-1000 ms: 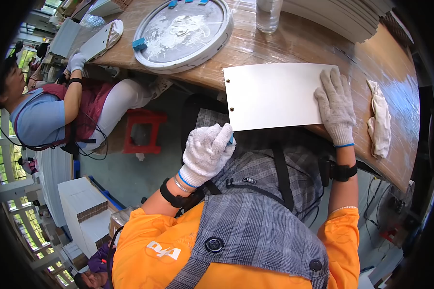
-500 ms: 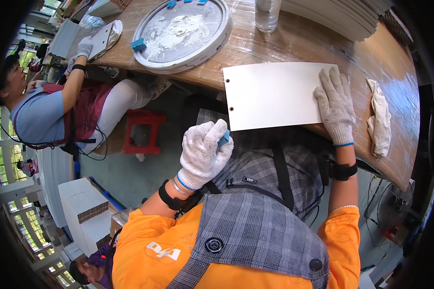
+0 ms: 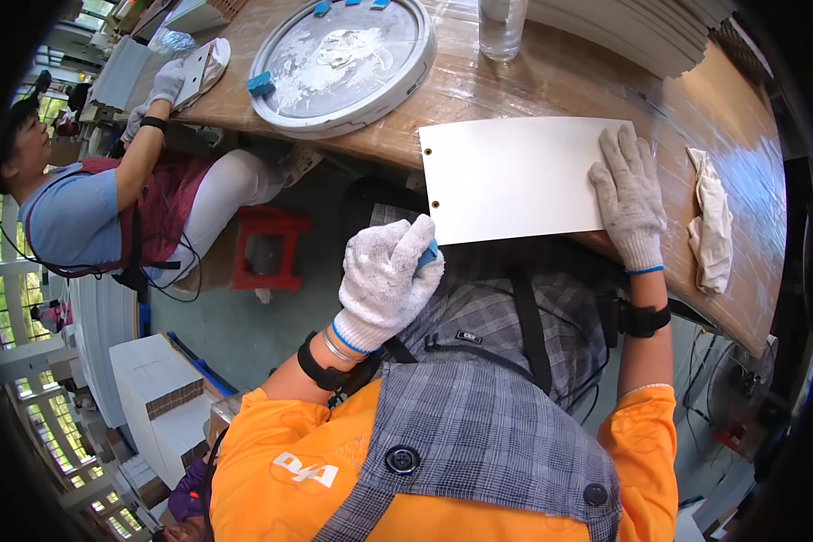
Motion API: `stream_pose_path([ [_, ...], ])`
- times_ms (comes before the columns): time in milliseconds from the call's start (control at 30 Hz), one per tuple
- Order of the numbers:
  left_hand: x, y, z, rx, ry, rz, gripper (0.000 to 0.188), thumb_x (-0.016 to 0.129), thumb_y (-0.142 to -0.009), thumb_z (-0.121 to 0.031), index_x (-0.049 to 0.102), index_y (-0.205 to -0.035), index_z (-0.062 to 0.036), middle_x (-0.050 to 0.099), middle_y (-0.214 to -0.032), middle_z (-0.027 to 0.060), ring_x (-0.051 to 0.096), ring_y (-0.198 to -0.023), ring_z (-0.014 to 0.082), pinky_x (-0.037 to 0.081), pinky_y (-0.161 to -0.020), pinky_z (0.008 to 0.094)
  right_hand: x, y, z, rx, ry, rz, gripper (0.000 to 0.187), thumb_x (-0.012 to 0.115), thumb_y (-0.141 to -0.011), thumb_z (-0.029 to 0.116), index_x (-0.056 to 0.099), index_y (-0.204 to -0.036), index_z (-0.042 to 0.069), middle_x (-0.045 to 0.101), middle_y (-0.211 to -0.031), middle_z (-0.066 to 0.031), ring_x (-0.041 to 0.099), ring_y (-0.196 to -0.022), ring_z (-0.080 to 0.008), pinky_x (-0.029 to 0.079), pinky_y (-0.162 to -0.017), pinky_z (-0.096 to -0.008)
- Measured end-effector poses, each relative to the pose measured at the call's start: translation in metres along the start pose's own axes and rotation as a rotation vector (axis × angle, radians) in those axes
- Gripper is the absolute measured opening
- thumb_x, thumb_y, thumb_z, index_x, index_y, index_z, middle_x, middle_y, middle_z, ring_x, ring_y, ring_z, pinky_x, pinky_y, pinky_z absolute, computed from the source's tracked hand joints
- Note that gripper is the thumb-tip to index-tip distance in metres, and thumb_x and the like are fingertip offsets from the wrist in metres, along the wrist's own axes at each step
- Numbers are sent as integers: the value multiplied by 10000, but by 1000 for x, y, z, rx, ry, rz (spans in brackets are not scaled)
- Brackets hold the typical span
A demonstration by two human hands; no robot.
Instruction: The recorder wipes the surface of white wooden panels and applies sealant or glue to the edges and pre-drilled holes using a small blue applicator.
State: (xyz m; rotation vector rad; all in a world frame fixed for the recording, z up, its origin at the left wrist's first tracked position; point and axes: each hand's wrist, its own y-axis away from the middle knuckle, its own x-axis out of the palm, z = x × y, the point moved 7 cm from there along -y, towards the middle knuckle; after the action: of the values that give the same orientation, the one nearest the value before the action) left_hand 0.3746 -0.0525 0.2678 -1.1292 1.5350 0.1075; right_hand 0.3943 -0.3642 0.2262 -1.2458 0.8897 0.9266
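Observation:
A white rectangular board (image 3: 519, 181) with two small dark holes by its left edge lies on the table, its near edge jutting past the table's front. My right hand (image 3: 630, 194), in a pale knit glove, rests flat on the board's right end, fingers spread. My left hand (image 3: 388, 271), gloved too, is closed around a small blue sponge (image 3: 428, 255), just off the board's near left corner. Most of that sponge is hidden by the fingers.
A round grey lid (image 3: 341, 68) with white paste and several blue sponge pieces sits at the back left. Behind the board stands a clear container (image 3: 501, 27); a crumpled white cloth (image 3: 712, 221) lies at right. A co-worker (image 3: 81, 208) sits at left beside a red stool (image 3: 266, 246).
My left hand has shifted slightly up and right with the blue sponge, closer to the board. My right hand stays in place. The co-worker's head and hand have moved a little.

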Motion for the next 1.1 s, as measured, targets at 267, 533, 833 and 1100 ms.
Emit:
stream_pose_path([
  [267,-4,6,20,-2,-100,-10,691,759,-690,-41,490,-1321,-130,584,-1026,98,567,-843,297,463,-721,420,-2,-3,3,-3,4,-1,478,546,-927,331,525,-1360,129,403,-1469,-177,379,-1311,-435,282,-1124,-475],
  [533,-14,-8,33,-53,154,-104,570,751,-738,51,586,-1259,-108,579,-1129,111,593,-981,267,508,-825,344,-4,-2,2,-3,-27,-4,475,557,-920,314,531,-1345,103,410,-1461,-190,376,-1307,-444,289,-1114,-486],
  [833,-20,-55,82,-78,-152,-279,531,727,-818,-132,541,-1307,-40,521,-1259,201,525,-1150,366,441,-973,444,-76,22,36,-199,-120,-125,372,641,-849,173,618,-1202,57,611,-1213,-140,544,-1166,-341,406,-1038,-448],
  [1100,25,-90,147,-137,-389,-164,641,641,-885,-358,428,-1420,-75,387,-1440,209,384,-1307,432,269,-1116,562,-78,68,62,-303,-290,-6,310,697,-815,246,642,-1073,84,667,-1008,-71,647,-921,-252,516,-810,-370],
])
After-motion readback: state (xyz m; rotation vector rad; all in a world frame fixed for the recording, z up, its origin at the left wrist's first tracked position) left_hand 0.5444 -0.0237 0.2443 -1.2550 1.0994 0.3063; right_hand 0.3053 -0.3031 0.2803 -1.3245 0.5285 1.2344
